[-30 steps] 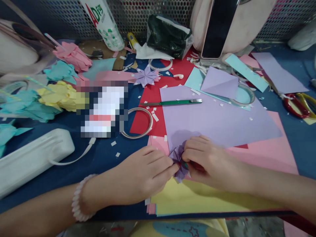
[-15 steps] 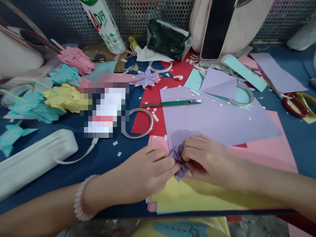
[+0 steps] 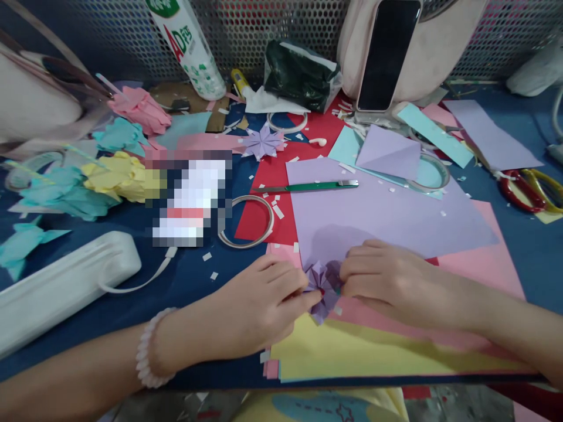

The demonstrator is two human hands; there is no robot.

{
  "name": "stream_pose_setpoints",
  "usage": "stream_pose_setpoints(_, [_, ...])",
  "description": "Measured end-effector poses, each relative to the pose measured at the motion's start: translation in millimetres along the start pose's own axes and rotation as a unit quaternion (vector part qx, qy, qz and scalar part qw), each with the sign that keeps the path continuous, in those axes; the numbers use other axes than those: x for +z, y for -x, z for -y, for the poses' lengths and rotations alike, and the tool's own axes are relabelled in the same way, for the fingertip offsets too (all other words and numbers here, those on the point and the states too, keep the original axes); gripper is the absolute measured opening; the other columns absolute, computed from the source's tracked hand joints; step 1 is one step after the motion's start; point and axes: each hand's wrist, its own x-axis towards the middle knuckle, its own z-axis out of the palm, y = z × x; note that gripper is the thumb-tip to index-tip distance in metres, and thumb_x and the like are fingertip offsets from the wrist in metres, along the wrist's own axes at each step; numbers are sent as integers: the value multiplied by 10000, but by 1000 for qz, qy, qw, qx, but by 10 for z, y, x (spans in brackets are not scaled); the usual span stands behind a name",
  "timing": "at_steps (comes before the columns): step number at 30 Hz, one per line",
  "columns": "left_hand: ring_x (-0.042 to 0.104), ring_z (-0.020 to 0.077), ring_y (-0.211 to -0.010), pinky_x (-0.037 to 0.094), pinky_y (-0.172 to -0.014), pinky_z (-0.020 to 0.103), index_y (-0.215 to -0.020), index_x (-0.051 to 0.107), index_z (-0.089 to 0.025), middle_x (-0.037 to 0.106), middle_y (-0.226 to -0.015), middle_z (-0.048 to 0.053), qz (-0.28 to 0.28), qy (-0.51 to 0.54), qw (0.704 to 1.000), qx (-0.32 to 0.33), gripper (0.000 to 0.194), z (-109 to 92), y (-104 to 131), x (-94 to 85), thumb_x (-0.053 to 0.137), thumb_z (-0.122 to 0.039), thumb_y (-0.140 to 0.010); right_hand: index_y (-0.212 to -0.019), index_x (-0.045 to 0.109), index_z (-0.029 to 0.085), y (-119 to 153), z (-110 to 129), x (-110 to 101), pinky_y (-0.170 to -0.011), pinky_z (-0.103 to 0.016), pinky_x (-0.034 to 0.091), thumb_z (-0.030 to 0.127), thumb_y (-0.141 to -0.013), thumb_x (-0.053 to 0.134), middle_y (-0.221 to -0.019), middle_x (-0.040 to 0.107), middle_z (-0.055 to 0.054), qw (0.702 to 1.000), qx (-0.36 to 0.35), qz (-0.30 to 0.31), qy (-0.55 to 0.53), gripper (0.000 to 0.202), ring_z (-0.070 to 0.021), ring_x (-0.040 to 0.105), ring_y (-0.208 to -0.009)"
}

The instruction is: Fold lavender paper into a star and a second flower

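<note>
A small purple folded paper flower (image 3: 324, 303) is held over the sheets near the table's front edge. My left hand (image 3: 264, 305) pinches its left side, with the thumb lying across toward the centre. On the other side, the curled fingers of my right hand (image 3: 387, 281) grip the flower's right edge; its thumb is mostly hidden. Beneath lie a yellow sheet (image 3: 373, 351), a pink sheet (image 3: 479, 264) and a large purple sheet (image 3: 396, 220). A finished-looking purple paper star flower (image 3: 263, 142) rests farther back.
A green craft knife (image 3: 323, 186) lies on the purple sheet, beside a tape roll (image 3: 270, 225). Scissors (image 3: 523, 190) are at right. Leftward are a white power strip (image 3: 74, 281), a blurred phone (image 3: 193, 199) and several folded paper shapes (image 3: 118, 176). Another phone (image 3: 389, 55) stands behind.
My right hand has shifted slightly right, from the flower's middle to its edge. More of the flower's face now shows, while my left hand keeps its pinch.
</note>
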Motion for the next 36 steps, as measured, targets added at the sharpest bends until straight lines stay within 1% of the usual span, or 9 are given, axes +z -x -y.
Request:
stream_pose_setpoints(3, [515, 181, -804, 384, -749, 323, -1133, 546, -140, 601, -835, 41, 4, 5, 1000, 7, 279, 20, 16, 15, 405, -67, -904, -751, 612, 162, 16, 11, -86, -636, -314, 270, 129, -989, 350, -765, 598, -32, 996, -59, 13, 64, 355, -158, 464, -725])
stream_pose_setpoints(6, [516, 181, -800, 393, -747, 321, -1142, 539, -137, 600, -832, 45, 7, 7, 1000, 23, 284, 46, 28, 38, 401, -66, -904, -720, 611, 161, 18, 27, -85, -616, -313, 273, 161, -989, 366, -705, 580, -25, 994, -75, 2, 77, 365, -154, 458, -689])
stream_pose_setpoints(8, [518, 184, -800, 397, -741, 321, -1162, 529, -141, 602, -839, 47, 4, 9, 1000, 28, 295, 57, 31, 52, 400, -73, -906, -747, 625, 157, 11, 25, -29, -639, -307, 317, 167, -971, 406, -707, 591, -30, 997, -56, -16, 48, 313, -154, 481, -702])
stream_pose_setpoints(13, [516, 189, -801, 397, -745, 323, -1180, 521, -151, 605, -866, 50, 6, 16, 1000, 15, 324, 47, 38, 71, 376, -57, -905, -913, 638, 150, -41, -6, 146, -705, -303, 420, 144, -899, 524, -847, 650, -66, 988, 68, -127, -50, 115, -173, 554, -796])
stream_pose_setpoints(19, [505, 195, -797, 380, -736, 326, -1195, 532, -154, 592, -873, 54, 14, 29, 999, 8, 343, 52, 59, 91, 403, -57, -892, -823, 609, 168, -102, 4, 175, -703, -272, 434, 50, -859, 528, -811, 634, -38, 980, 95, -139, -103, 148, -152, 560, -778])
stream_pose_setpoints(23, [511, 190, -802, 386, -756, 322, -1201, 539, -160, 594, -873, 52, 14, 28, 999, 7, 345, 59, 56, 79, 424, -63, -890, -828, 600, 163, -92, -18, 155, -694, -272, 431, 92, -916, 484, -813, 620, -47, 986, 63, -127, -89, 163, -155, 550, -781])
stream_pose_setpoints(29, [532, 198, -834, 412, -768, 331, -1157, 549, -141, 609, -882, 65, 8, 30, 999, 17, 317, 67, 39, 52, 421, -55, -881, -909, 623, 123, -43, -78, 73, -765, -327, 425, 142, -1003, 334, -894, 649, -81, 995, -58, -72, 23, 304, -174, 525, -837])
stream_pose_setpoints(33, [529, 195, -806, 424, -752, 334, -1151, 552, -134, 612, -851, 64, 0, 22, 999, 29, 305, 81, 37, 42, 402, -58, -897, -880, 629, 127, -32, -78, 44, -743, -329, 420, 173, -1025, 247, -888, 639, -81, 993, -83, -51, 66, 411, -168, 510, -815])
stream_pose_setpoints(36, [527, 191, -778, 430, -744, 339, -1122, 565, -136, 614, -824, 57, 0, 12, 999, 37, 278, 85, 42, 29, 400, -63, -911, -872, 631, 131, -35, -73, 47, -744, -329, 422, 162, -1023, 243, -886, 635, -78, 991, -88, -45, 89, 417, -166, 514, -815])
